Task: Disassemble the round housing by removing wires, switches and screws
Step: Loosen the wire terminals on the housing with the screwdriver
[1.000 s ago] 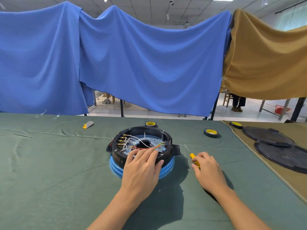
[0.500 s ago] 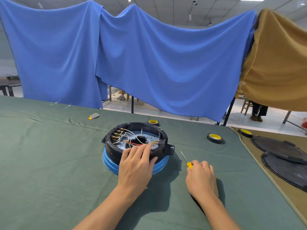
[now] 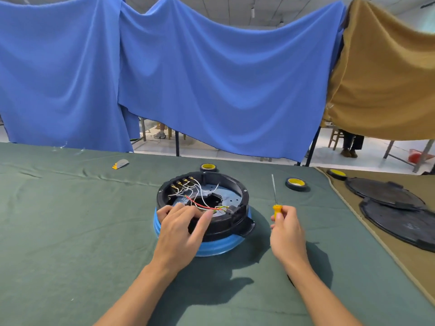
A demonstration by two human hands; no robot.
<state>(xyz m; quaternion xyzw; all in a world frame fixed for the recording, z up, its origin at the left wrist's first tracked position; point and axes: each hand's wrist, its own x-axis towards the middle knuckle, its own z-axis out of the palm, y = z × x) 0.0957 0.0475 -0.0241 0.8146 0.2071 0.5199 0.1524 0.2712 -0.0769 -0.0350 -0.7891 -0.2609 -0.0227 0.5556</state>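
Observation:
The round housing [image 3: 231, 189] is a black ring on a blue base, standing open side up on the green cloth. Inside it run white, red and yellow-green wires [image 3: 200, 201], and several brass-tipped switches [image 3: 182, 183] sit along its far left wall. My left hand [image 3: 181, 228] rests on the housing's near rim with its fingers spread over the edge, holding it steady. To the right, my right hand [image 3: 286, 231] grips a yellow-handled screwdriver [image 3: 275, 196], shaft pointing up and away, lifted off the cloth and apart from the housing.
Rolls of black tape with yellow cores lie behind the housing [image 3: 208, 167] and to its right [image 3: 296, 184], [image 3: 337, 174]. Two black round lids [image 3: 386, 192] lie on the brown cloth at the right. A small grey and orange tool [image 3: 120, 164] lies far left.
My right hand has picked the screwdriver up from the cloth and raised it upright. My left hand has stayed on the housing's near rim. The camera view has shifted.

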